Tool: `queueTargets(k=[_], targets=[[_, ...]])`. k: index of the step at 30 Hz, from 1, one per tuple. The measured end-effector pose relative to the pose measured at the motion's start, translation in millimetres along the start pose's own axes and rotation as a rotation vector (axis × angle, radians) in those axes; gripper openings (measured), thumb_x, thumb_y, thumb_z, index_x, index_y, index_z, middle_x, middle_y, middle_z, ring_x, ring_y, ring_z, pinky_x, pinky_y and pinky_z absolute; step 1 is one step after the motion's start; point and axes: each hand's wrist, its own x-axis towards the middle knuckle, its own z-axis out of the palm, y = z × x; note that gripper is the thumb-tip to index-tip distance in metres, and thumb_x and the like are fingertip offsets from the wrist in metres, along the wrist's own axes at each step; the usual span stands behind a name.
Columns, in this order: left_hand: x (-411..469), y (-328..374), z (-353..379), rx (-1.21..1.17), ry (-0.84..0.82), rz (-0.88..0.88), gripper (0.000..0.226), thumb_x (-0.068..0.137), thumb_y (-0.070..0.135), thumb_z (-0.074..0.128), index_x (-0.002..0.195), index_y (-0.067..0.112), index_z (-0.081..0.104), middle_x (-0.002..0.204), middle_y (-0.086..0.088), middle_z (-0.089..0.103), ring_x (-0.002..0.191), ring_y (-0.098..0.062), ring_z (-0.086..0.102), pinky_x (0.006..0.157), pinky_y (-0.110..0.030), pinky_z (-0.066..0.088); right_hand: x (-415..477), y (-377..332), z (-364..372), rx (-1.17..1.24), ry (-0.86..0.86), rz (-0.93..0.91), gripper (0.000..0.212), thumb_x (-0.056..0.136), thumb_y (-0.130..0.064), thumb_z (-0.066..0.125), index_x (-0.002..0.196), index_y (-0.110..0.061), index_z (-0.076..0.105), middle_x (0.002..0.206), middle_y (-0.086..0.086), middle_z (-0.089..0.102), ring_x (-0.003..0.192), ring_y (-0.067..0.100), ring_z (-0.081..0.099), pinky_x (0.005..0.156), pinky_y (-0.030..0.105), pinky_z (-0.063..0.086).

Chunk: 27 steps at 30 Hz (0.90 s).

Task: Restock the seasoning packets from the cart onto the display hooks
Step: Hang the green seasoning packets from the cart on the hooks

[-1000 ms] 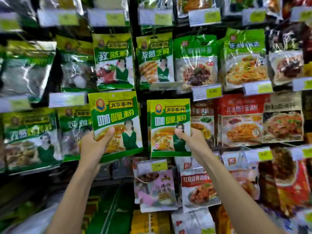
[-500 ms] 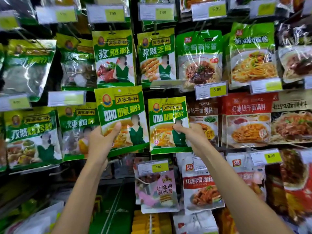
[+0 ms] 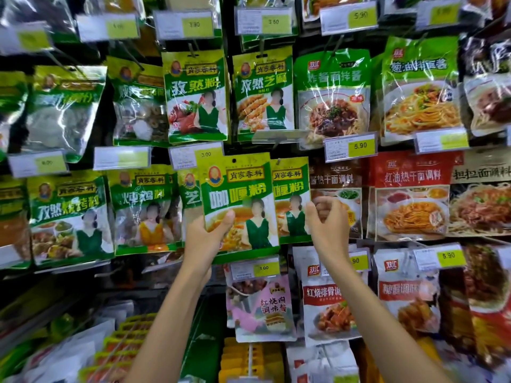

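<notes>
Step in hand: hanging a curry powder packet on the display rack, middle row, near the rack's centre upright

Left hand (image 3: 206, 239) grips the held curry powder packet (image 3: 237, 189) at its lower left corner. The thumb is pressed on the printed front and the fingers are behind, out of sight. The packet is upright, tilted slightly, with most of it standing above and to the right of the grip. Its hang hole (image 3: 234, 160) is at the top edge, well away from the hand, so the top is steered from the bottom corner only.

The hung curry powder packet (image 3: 290, 189) is the same product. It sits just behind and to the right, half covered by the held one. Its hook is not clearly seen.

Right hand (image 3: 327, 225): fingers curled, thumb at the right edge of the hung packet. I cannot tell whether it pinches that edge or only touches it.

The 3.00 price tag (image 3: 193, 157) sits just left of the held packet's top corner.

Judgement: the hole is not yet on a hook. The next move calls for lining the hole up with the hook end in front of the hung packet, then pushing straight back. A flexible pouch may sag at the top, so the right hand would help there
</notes>
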Motion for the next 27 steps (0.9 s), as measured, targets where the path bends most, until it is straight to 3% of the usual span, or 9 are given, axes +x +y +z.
queueTargets(k=[3,5,7,10,13,15,18,22,27], targets=[[-12.1,-0.1,21.3,-0.015,-0.084,-0.069,0.034,0.078,0.042,0.07,0.102,0.018,0.065,0.09,0.0,0.065,0.081,-0.013,0.061,0.073,-0.026,0.051,-12.1,-12.6,-0.1,0.227,-0.25,0.067,0.032,0.091,-0.047,0.054,0.105,-0.019,0.058,0.102,-0.003,0.062,0.093,0.008,0.059,0.079,0.023,0.046],[-17.8,1.5,35.3,-0.04,-0.114,-0.08,0.033,0.079,0.037,0.069,0.104,0.015,0.067,0.091,0.003,0.07,0.084,-0.012,0.064,0.074,-0.027,0.051,-13.2,-18.4,3.9,0.258,-0.351,0.116,0.043,0.09,-0.049,0.055,0.098,-0.008,0.057,0.092,0.006,0.063,0.083,0.019,0.061,0.076,0.027,0.048],[-20.2,2.9,44.8,-0.042,-0.119,-0.08,0.028,0.082,0.033,0.069,0.101,0.012,0.068,0.09,-0.001,0.071,0.083,-0.016,0.064,0.074,-0.027,0.051,-11.1,-20.4,5.6,0.278,-0.31,0.107,0.048,0.093,-0.041,0.055,0.097,0.007,0.057,0.1,0.035,0.058,0.09,0.044,0.058,0.076,0.038,0.045],[-15.2,10.0,45.4,0.074,-0.127,-0.025,0.042,0.084,0.039,0.065,0.11,0.007,0.063,0.104,-0.005,0.066,0.092,-0.018,0.061,0.08,-0.028,0.049,-9.1,-20.1,2.3,0.305,-0.245,0.108,0.041,0.095,-0.029,0.056,0.081,0.01,0.055,0.081,0.034,0.054,0.073,0.036,0.052,0.072,0.033,0.038],[3.9,27.4,27.8,0.365,0.103,0.283,0.028,0.093,0.035,0.056,0.11,0.014,0.061,0.109,0.002,0.064,0.087,0.007,0.059,0.074,-0.01,0.047,-5.9,-16.4,-1.9,0.281,-0.241,0.103,0.034,0.096,-0.023,0.055,0.068,-0.003,0.054,0.058,0.001,0.054,0.062,0.008,0.054,0.068,0.024,0.041],[22.4,41.1,13.2,0.561,0.296,0.572,0.023,0.097,0.024,0.05,0.111,0.01,0.061,0.106,-0.006,0.065,0.092,-0.009,0.061,0.08,-0.024,0.05,-2.1,-13.5,-4.0,0.272,-0.223,0.106,0.035,0.095,-0.022,0.055,0.069,0.001,0.055,0.06,-0.002,0.057,0.064,0.006,0.057,0.068,0.026,0.042],[55.8,49.7,-1.6,0.83,0.398,0.845,0.029,0.098,0.014,0.047,0.122,0.0,0.054,0.119,-0.018,0.058,0.112,-0.03,0.053,0.098,-0.039,0.043,8.0,-14.6,-3.4,0.275,-0.185,0.11,0.035,0.096,-0.023,0.055,0.073,0.004,0.057,0.068,0.011,0.057,0.073,0.022,0.058,0.074,0.034,0.045],[85.6,49.1,-12.3,1.105,0.349,0.884,0.044,0.099,0.02,0.046,0.138,0.0,0.041,0.141,-0.019,0.043,0.132,-0.032,0.038,0.115,-0.039,0.023,21.3,-19.5,6.1,0.237,-0.172,0.135,0.031,0.096,-0.023,0.055,0.075,0.0,0.061,0.067,0.01,0.059,0.072,0.022,0.056,0.074,0.035,0.046],[94.3,44.0,-17.4,1.139,0.307,0.92,0.044,0.098,0.022,0.049,0.135,-0.003,0.044,0.137,-0.021,0.047,0.129,-0.034,0.043,0.113,-0.044,0.029,29.5,-16.7,14.0,0.234,-0.136,0.189,0.026,0.094,-0.02,0.057,0.077,-0.001,0.062,0.076,0.015,0.061,0.075,0.023,0.055,0.069,0.032,0.04]])
